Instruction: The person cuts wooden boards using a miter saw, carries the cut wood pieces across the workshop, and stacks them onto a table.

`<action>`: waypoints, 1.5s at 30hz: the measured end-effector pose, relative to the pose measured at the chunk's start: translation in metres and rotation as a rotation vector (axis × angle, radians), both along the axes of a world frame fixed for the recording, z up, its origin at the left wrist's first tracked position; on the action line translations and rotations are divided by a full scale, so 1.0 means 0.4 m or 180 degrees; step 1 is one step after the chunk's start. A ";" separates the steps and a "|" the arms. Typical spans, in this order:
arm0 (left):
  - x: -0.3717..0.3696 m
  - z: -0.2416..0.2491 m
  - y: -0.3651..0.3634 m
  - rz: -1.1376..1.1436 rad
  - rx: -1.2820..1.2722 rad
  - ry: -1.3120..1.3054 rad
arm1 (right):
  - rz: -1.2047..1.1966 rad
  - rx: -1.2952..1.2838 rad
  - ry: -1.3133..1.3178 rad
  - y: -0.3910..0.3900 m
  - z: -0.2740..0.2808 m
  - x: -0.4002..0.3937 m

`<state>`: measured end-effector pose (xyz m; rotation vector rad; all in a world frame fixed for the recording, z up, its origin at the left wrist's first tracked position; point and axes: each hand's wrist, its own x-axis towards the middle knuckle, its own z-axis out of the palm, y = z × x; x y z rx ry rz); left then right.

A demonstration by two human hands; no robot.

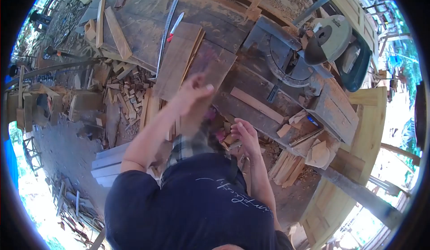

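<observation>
My left hand (195,93) is smeared by motion over a brown board (217,68) on the bench; its thumb points right, and I cannot tell whether its fingers hold anything. Left of it lie stacked wide boards (177,57), with a red-handled knife (176,26) by their top edge. A long metal ruler (169,21) runs along their left side. In front of my body, at the bench's near edge, my right hand (245,135) is raised with loosely bent fingers apart and nothing in them. A narrow wood strip (257,105) lies on the bench beyond it.
A miter saw (324,41) stands on the bench at the right. Wood offcuts (127,100) are heaped on the left, and more bundled pieces (286,167) are at the lower right. Two strips (117,32) lie at the bench's far left. A wooden door panel (340,173) leans at the right.
</observation>
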<state>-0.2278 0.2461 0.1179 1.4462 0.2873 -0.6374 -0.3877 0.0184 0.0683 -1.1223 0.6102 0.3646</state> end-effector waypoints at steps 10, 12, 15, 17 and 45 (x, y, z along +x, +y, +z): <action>0.464 -0.187 0.390 0.0636 0.3102 -0.1609 | 0.0142 -0.0693 0.0463 0.031 -0.066 0.064; 0.495 -0.158 0.366 0.0571 0.3884 -0.1210 | 0.0472 -0.0932 0.0481 0.049 -0.050 0.110; 0.540 -0.217 0.368 0.0505 0.4000 -0.1162 | 0.0613 -0.1003 0.0461 0.072 -0.026 0.164; 0.536 -0.244 0.362 0.0510 0.4116 -0.1292 | 0.0665 -0.1015 0.0425 0.077 -0.032 0.181; 0.220 -0.190 0.080 -0.0015 0.3072 -0.1612 | 0.0118 0.0630 -0.0097 0.153 -0.129 0.141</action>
